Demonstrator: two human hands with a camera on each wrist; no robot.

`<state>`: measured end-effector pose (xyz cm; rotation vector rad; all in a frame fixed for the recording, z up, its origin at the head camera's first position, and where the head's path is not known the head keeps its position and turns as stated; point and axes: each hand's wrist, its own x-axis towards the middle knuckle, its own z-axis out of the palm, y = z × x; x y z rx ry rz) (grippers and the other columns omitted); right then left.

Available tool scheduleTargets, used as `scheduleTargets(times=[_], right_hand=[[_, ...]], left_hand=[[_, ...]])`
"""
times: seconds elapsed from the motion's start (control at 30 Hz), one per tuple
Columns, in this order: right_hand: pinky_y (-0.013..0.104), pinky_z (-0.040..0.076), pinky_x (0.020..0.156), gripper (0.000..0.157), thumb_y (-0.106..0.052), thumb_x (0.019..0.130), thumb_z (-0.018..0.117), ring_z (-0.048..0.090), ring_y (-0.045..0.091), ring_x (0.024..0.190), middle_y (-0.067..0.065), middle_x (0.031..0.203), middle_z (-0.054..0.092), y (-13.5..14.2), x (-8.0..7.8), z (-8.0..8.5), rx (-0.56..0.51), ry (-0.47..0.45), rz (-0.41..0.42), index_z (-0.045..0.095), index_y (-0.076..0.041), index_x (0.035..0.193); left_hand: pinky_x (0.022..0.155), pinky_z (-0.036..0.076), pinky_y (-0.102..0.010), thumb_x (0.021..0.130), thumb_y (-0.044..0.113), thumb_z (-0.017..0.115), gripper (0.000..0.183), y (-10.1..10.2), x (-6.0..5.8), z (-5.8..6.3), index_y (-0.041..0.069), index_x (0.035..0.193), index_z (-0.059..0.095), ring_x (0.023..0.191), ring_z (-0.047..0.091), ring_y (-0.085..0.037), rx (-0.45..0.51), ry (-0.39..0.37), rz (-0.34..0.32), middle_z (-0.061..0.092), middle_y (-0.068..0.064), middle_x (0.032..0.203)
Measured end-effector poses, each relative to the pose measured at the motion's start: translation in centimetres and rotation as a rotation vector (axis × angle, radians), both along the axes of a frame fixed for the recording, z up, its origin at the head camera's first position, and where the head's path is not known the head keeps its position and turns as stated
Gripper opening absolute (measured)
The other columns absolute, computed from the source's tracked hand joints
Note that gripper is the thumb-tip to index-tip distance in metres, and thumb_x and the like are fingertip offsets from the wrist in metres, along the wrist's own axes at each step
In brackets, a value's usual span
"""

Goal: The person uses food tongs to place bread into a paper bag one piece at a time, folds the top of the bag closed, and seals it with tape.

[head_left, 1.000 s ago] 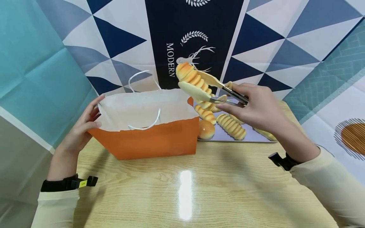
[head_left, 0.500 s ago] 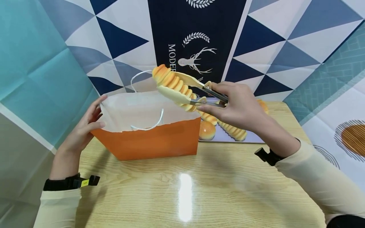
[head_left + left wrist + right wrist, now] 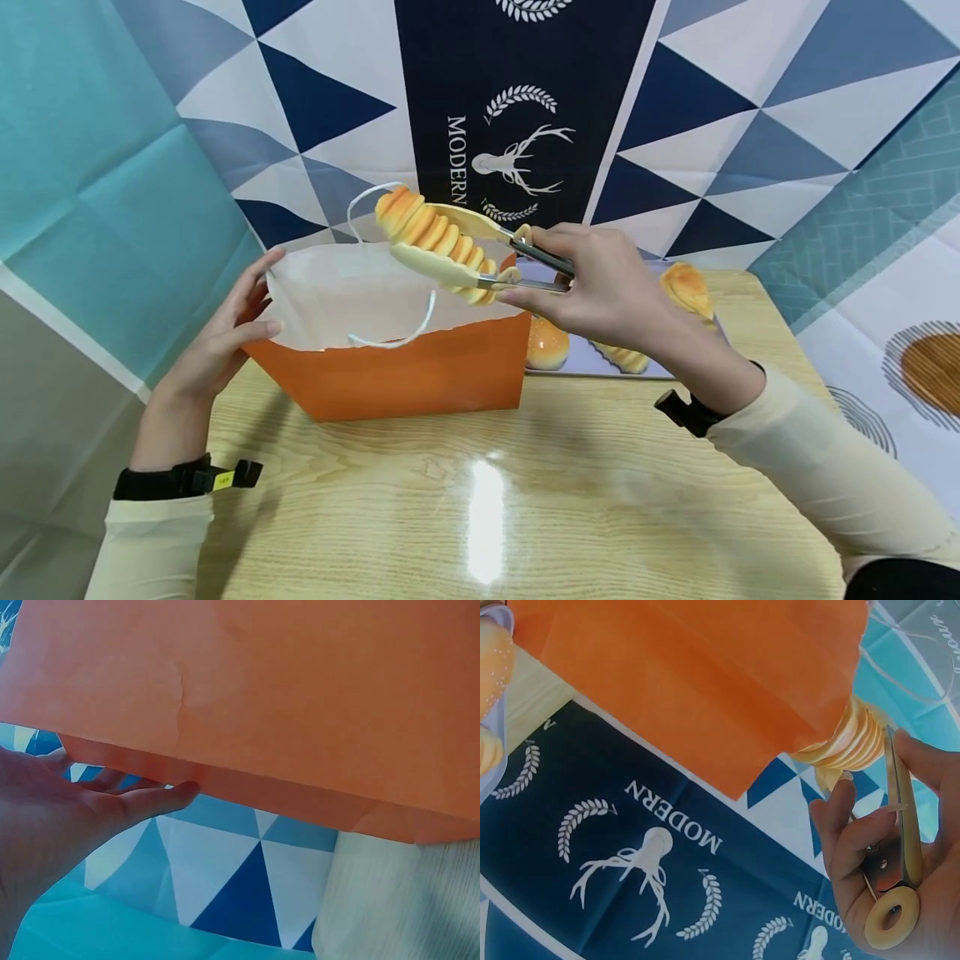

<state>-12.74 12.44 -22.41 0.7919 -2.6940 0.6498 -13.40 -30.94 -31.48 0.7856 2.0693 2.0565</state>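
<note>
My right hand (image 3: 600,283) grips metal tongs (image 3: 536,262) with cream-coloured tips. Between the tips is a ridged, golden-brown bread roll (image 3: 420,223), tilted and above the mouth of an orange paper bag (image 3: 420,379). In the right wrist view, part of the bread roll (image 3: 862,739) shows beyond the bag's edge, above the fingers. The bag stands open with a white inside and white cord handles. My left hand (image 3: 217,337) holds its left side at the rim, thumb at the front corner and fingers toward the back. The bag's bottom inside is hidden.
Behind and right of the bag, a lilac tray (image 3: 581,362) holds several breads, including a round bun (image 3: 547,344) and a golden bread (image 3: 686,289); my right hand covers part of it. A patterned cloth (image 3: 525,100) hangs behind the wooden table (image 3: 375,500).
My right hand has moved left with the tongs and bread roll, from over the tray to over the bag, and slightly lower. My left hand stays at the bag.
</note>
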Motion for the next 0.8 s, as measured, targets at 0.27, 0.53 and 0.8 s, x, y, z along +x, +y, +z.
scheduleTargets(times=[0.27, 0.53, 0.8], right_hand=[[0.032, 0.038, 0.050, 0.077, -0.062, 0.077, 0.072, 0.048, 0.013, 0.053, -0.004, 0.084, 0.059, -0.4, -0.3, -0.6, 0.036, -0.018, -0.003, 0.064, -0.009, 0.133], [0.031, 0.041, 0.055, 0.075, -0.063, 0.076, 0.073, 0.052, 0.014, 0.064, -0.005, 0.089, 0.063, -0.3, -0.5, -1.2, 0.051, -0.009, 0.007, 0.068, -0.009, 0.127], [0.033, 0.038, 0.055, 0.077, -0.062, 0.077, 0.072, 0.050, 0.017, 0.064, -0.002, 0.088, 0.061, 0.0, -0.5, -1.2, 0.065, -0.028, 0.003, 0.065, -0.007, 0.130]], left_hand=[[0.092, 0.052, -0.025, 0.091, -0.009, 0.039, 0.078, 0.0, 0.0, 0.0, 0.019, 0.159, 0.014, 0.132, 0.027, -0.030, 0.002, 0.003, 0.000, 0.022, -0.014, 0.154], [0.091, 0.052, -0.023, 0.090, -0.008, 0.042, 0.079, -0.1, 0.2, 0.2, 0.019, 0.159, 0.015, 0.132, 0.027, -0.031, -0.044, -0.005, 0.033, 0.023, -0.014, 0.153], [0.093, 0.050, -0.020, 0.091, -0.008, 0.043, 0.081, -0.2, 0.1, 0.4, 0.022, 0.160, 0.014, 0.133, 0.026, -0.033, -0.097, 0.006, 0.019, 0.020, -0.015, 0.155]])
